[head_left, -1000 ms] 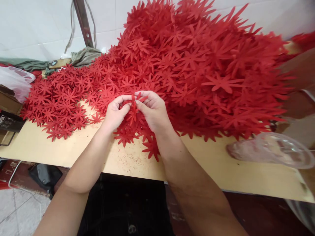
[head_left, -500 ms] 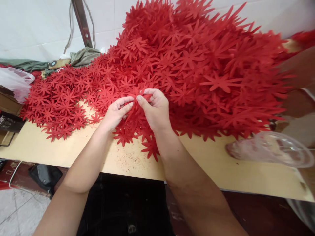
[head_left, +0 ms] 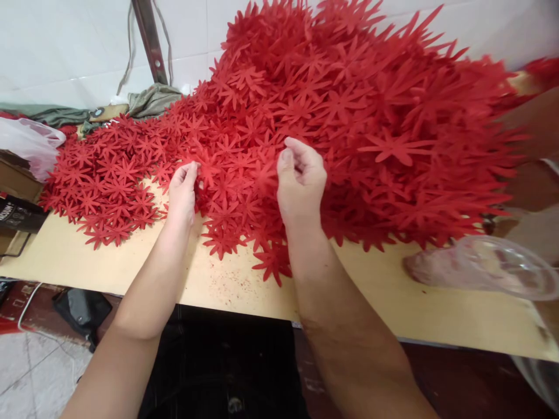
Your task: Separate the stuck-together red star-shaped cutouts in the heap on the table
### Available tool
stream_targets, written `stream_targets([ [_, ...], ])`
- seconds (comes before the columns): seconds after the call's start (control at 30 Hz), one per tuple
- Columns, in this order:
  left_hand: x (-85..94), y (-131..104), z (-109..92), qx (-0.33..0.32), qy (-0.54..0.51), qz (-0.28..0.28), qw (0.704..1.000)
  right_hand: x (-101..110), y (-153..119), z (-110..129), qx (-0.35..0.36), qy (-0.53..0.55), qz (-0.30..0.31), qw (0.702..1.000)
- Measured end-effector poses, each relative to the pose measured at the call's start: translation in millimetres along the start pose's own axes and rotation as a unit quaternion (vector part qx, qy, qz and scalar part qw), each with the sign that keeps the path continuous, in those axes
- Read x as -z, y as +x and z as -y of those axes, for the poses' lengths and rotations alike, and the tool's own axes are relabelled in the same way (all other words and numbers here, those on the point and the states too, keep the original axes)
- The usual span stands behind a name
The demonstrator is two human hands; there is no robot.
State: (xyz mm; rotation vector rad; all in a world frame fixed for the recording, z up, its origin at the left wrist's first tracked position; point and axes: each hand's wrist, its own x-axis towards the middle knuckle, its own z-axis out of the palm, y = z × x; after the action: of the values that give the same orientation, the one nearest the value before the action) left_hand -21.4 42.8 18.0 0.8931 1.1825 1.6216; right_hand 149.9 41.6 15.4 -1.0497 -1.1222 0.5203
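A large heap of red flower-shaped cutouts (head_left: 332, 105) with long narrow petals covers much of the table. At the heap's front edge, my left hand (head_left: 182, 189) has thumb and fingers pinched together on a red flower cutout (head_left: 207, 170), which is slightly blurred. My right hand (head_left: 302, 181) is raised over the middle of the heap, apart from the left, its thumb tip close to the bent index finger. Whether anything small lies between those two fingertips I cannot make out. Several cutouts lie on the table between my forearms.
The pale tabletop (head_left: 349, 297) has red specks near its front edge. A clear plastic cup (head_left: 471, 265) lies on its side at the right. At the left are a white plastic bag (head_left: 32, 142) and a cardboard box (head_left: 17, 180). A metal post (head_left: 149, 41) stands behind the heap.
My hands were together over one red cutout and have moved apart. The left went left and slightly lower; the right went right. The view shifted slightly.
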Motion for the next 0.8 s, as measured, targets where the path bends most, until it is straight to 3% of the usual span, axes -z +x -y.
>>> stream_targets([
  [0.13, -1.4, -4, 4, -0.011, 0.015, 0.015, 1.0, -8, -17, 11, 0.116, -0.119, 0.093, 0.982],
  [0.2, -5.0, -10, 3, -0.015, 0.017, 0.04, 0.999, -16, -27, 13, 0.119, -0.104, 0.158, 0.975],
  [0.27, -9.3, -16, 0, 0.0, 0.015, 0.069, 0.998, -22, -33, 10, 0.072, -0.052, 0.197, 0.976],
  [0.37, -14.9, -23, -5, 0.049, 0.003, 0.115, 0.992, -25, -32, 3, -0.024, 0.029, 0.187, 0.982],
  [0.47, -17.1, -26, -7, 0.077, 0.006, 0.148, 0.986, -22, -25, 0, -0.065, 0.089, 0.148, 0.983],
  [0.63, -15.9, -25, -5, 0.048, 0.028, 0.138, 0.989, -19, -18, 3, -0.108, 0.155, 0.126, 0.974],
  [0.8, -17.6, -27, -7, 0.021, 0.047, 0.152, 0.987, -20, -19, 8, -0.137, 0.201, 0.16, 0.957],
])
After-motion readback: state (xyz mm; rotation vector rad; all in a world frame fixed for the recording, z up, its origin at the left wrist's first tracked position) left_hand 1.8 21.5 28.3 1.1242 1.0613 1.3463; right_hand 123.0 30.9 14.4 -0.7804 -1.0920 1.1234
